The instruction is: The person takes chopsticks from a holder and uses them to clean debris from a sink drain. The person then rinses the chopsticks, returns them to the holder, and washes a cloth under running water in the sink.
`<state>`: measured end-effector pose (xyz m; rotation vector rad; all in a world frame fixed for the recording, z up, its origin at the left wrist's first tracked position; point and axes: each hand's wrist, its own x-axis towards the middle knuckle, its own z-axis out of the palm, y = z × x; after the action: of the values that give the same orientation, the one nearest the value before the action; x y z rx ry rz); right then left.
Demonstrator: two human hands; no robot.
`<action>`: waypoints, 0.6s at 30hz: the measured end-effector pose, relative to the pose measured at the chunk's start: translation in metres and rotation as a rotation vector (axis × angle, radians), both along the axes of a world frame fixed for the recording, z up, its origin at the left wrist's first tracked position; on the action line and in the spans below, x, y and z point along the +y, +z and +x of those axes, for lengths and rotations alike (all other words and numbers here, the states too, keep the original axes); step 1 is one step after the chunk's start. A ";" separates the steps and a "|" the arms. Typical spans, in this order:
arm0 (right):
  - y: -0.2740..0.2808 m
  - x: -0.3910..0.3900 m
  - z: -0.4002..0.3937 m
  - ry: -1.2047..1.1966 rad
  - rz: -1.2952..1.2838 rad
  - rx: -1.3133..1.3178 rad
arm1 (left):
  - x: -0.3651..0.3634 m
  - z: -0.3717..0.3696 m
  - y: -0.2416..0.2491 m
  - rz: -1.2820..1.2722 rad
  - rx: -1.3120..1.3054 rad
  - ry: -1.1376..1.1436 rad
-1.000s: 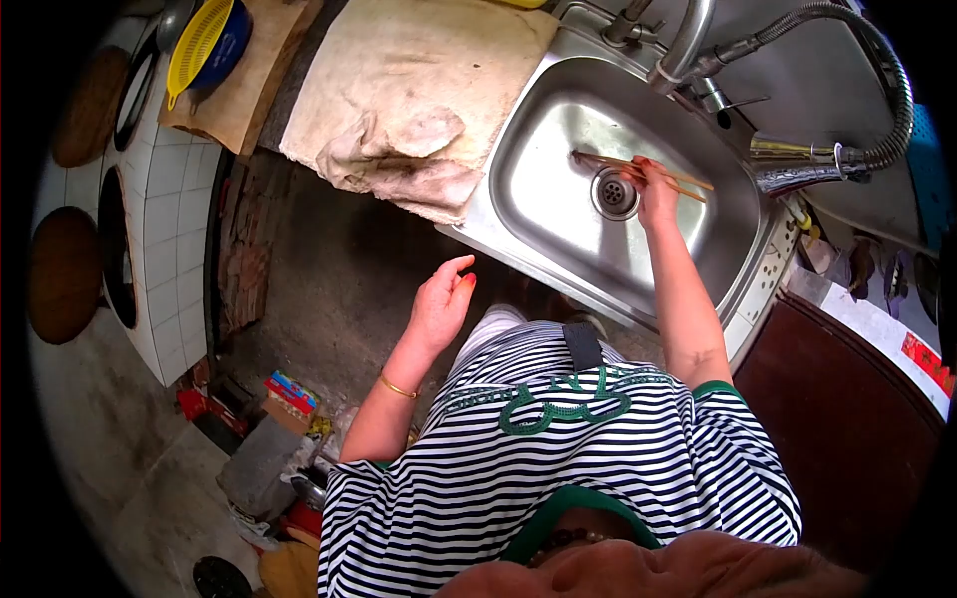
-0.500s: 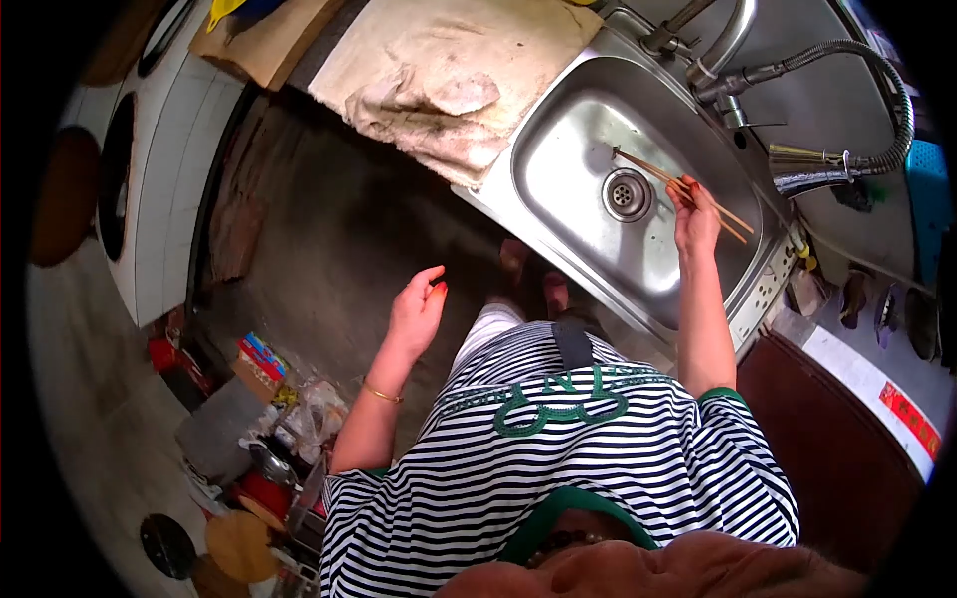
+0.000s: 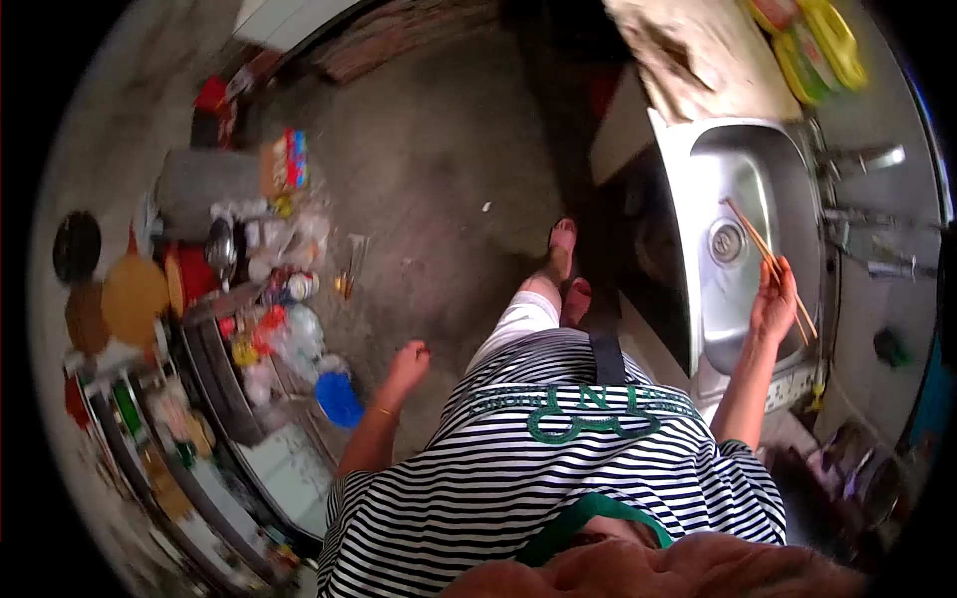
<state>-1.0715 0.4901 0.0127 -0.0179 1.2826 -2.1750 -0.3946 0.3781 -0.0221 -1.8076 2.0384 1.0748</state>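
My right hand (image 3: 773, 304) is closed around a pair of wooden chopsticks (image 3: 750, 229) over the stainless steel sink (image 3: 743, 164). Their upper tips reach across the edge of the round drain (image 3: 726, 243); the other ends stick out below my fingers. My left hand (image 3: 407, 367) hangs in the air beside my body, away from the sink. Its fingers are curled in, and I see nothing in them.
A stained cloth (image 3: 698, 50) covers the counter beyond the sink, near a yellow bottle (image 3: 812, 60). Taps (image 3: 867, 159) line the sink's right side. To the left stand a blue bowl (image 3: 339, 399), plastic bags (image 3: 297, 339) and a cardboard box (image 3: 284, 164) near a shelf rack (image 3: 150, 468).
My view has turned left, so the sink now sits farther right and more of the floor shows. The left hand has lowered and its fingers have curled in. The right still grips the chopsticks.
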 end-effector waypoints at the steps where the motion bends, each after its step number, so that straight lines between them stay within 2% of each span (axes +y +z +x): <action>1: 0.006 -0.007 0.003 0.058 -0.035 0.010 | 0.021 0.017 0.001 0.026 -0.014 0.011; 5: 0.024 -0.053 0.025 0.209 -0.072 0.091 | 0.095 0.067 -0.002 0.326 -0.132 0.353; 7: 0.034 -0.089 0.044 0.280 -0.095 0.109 | 0.121 0.089 -0.012 0.378 -0.189 0.411; 9: 0.038 -0.126 0.068 0.352 -0.134 0.072 | 0.170 0.142 -0.071 0.307 -0.105 0.310; 11: 0.051 -0.168 0.112 0.402 -0.111 0.140 | 0.182 0.161 -0.078 0.267 -0.018 0.353; 12: 0.050 -0.189 0.127 0.457 -0.121 0.140 | 0.171 0.153 -0.050 0.262 0.026 0.452; 14: 0.053 -0.235 0.178 0.585 -0.191 0.141 | 0.170 0.175 -0.044 0.196 0.122 0.554; 15: 0.065 -0.258 0.219 0.570 -0.130 0.167 | 0.185 0.197 -0.062 0.140 0.172 0.553; 17: 0.059 -0.301 0.276 0.635 -0.189 0.221 | 0.190 0.235 -0.068 0.015 0.195 0.500; 18: 0.070 -0.322 0.321 0.662 -0.199 0.162 | 0.190 0.250 -0.060 -0.050 0.170 0.456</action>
<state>-0.7509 0.1684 0.0828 -0.6205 0.9519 -1.7278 -0.1446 0.5677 -0.0816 -2.3530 1.7915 1.3415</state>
